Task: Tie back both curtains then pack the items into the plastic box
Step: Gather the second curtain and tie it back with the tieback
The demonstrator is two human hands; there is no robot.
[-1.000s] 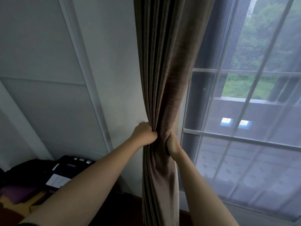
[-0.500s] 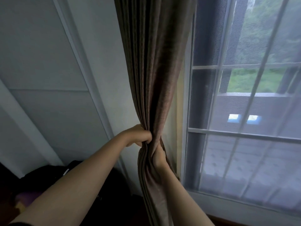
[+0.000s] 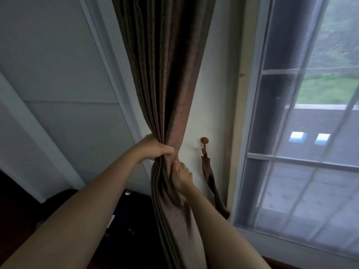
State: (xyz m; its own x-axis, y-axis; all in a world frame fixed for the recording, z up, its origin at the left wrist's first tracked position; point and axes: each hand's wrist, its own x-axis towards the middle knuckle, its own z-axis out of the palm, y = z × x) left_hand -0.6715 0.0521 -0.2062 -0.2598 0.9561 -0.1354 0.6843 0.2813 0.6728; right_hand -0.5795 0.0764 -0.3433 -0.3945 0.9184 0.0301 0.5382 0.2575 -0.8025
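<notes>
The left hand (image 3: pixel 155 148) and the right hand (image 3: pixel 181 176) both keep fingers clamped around the brown curtain (image 3: pixel 165 74), bunching it narrow, probably so that the fabric tieback (image 3: pixel 208 177), hanging from the wooden knob (image 3: pixel 204 140) at their 3 o'clock, can wrap it.

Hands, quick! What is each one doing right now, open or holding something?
Left hand: closed, gripping the gathered brown pleated fabric curtain.
Right hand: closed, gripping the same curtain just below the left hand.
</notes>
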